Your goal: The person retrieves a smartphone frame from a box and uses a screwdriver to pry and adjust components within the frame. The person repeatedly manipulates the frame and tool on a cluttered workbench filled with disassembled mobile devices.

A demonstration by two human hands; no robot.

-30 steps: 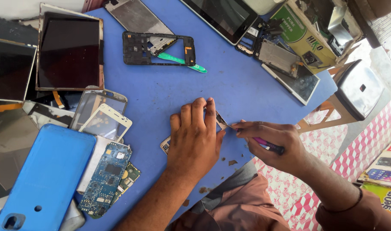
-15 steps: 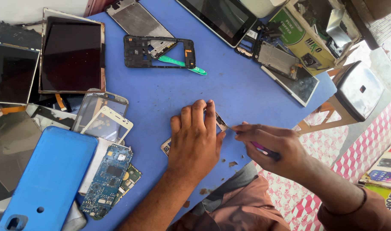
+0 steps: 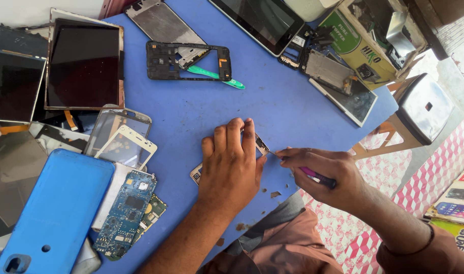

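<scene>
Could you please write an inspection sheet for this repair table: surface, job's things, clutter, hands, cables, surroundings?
Surface: blue table, small brown flecks near the front edge.
Job's things: small phone part flat on the table, mostly covered; thin tool with purple handle.
Clutter: dark tablet screens, black phone frame over a green pry tool, blue circuit board, blue back cover, box of parts.
Hands: left hand presses the part down; right hand holds the tool, tip at the part's edge.
Cables: orange flex ribbon under a screen.
Surroundings: stool, pink patterned floor.
</scene>
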